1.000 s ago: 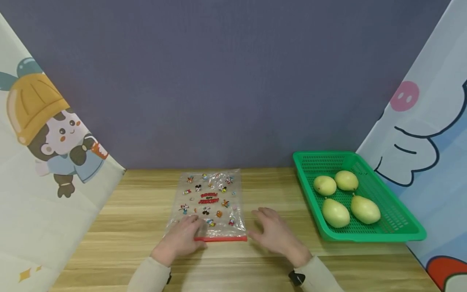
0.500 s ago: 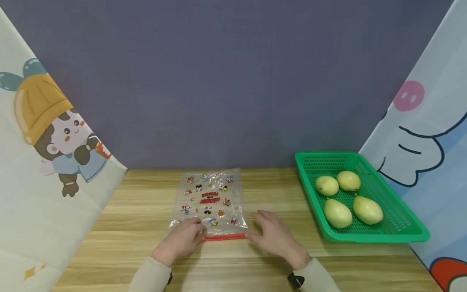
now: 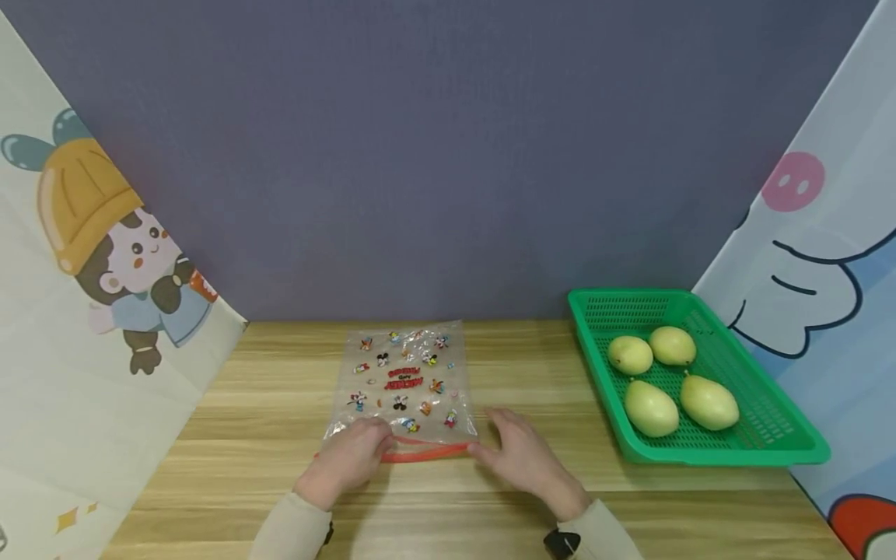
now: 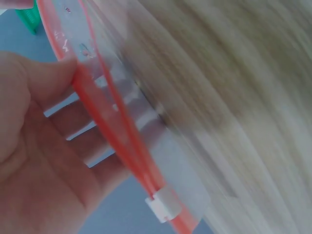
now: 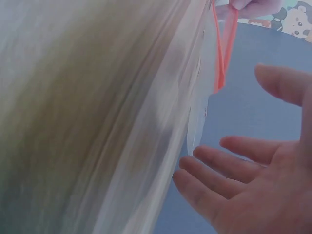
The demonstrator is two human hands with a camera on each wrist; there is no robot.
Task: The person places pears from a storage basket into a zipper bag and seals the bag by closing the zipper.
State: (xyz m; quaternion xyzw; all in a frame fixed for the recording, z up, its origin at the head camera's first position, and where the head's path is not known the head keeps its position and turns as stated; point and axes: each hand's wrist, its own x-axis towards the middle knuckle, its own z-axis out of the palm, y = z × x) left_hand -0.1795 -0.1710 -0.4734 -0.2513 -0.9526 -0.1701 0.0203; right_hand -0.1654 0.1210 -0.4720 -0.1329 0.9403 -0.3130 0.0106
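A clear zip bag [image 3: 406, 389] with cartoon prints lies flat on the wooden table, its red-edged mouth toward me. My left hand [image 3: 350, 459] holds the mouth's near edge; in the left wrist view the thumb presses the red zip strip [image 4: 105, 124] and the fingers show behind the clear plastic. A white slider [image 4: 164, 204] sits near one end of the strip. Between the slider and the thumb, the two red strips stand apart. My right hand [image 3: 526, 460] is beside the bag's right corner, fingers extended; the right wrist view shows it apart from the red strip [image 5: 225, 53].
A green plastic basket [image 3: 777, 455] stands on the right side of the table [image 3: 210, 459], holding several yellow-green pears [image 3: 651, 408]. A dark grey panel [image 3: 420, 155] rises behind the table. Printed panels with cartoon figures flank both sides.
At the bag's mouth the red strips have parted, leaving a gap. My left hand has taken hold of the near edge. The right hand has shifted only slightly; the whole view drifts a little.
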